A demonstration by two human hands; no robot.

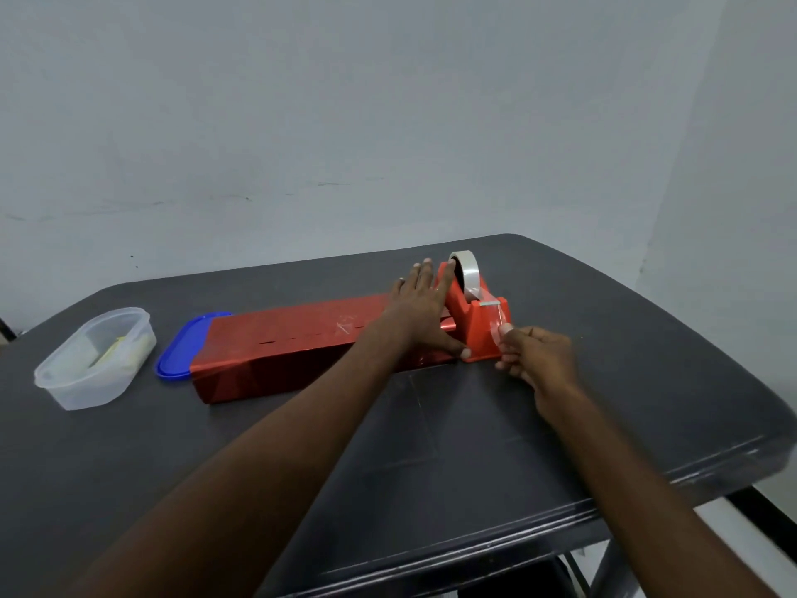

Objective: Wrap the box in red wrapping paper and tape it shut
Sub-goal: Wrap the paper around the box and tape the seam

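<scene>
The box lies across the table, already wrapped in red paper along its length with tape showing on the top seam; the end by the dispenser likely remains to be closed. The left hand lies flat, fingers spread, on that end. The right hand pinches a tape strip drawn from the dispenser. A clear tub holds something pale I cannot identify; its blue lid lies beside the box

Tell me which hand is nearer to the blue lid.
Left. The left hand lies flat on the right end of the wrapped box, whose other end reaches the lid. The right hand pinches tape beyond the dispenser, farther right.
</scene>
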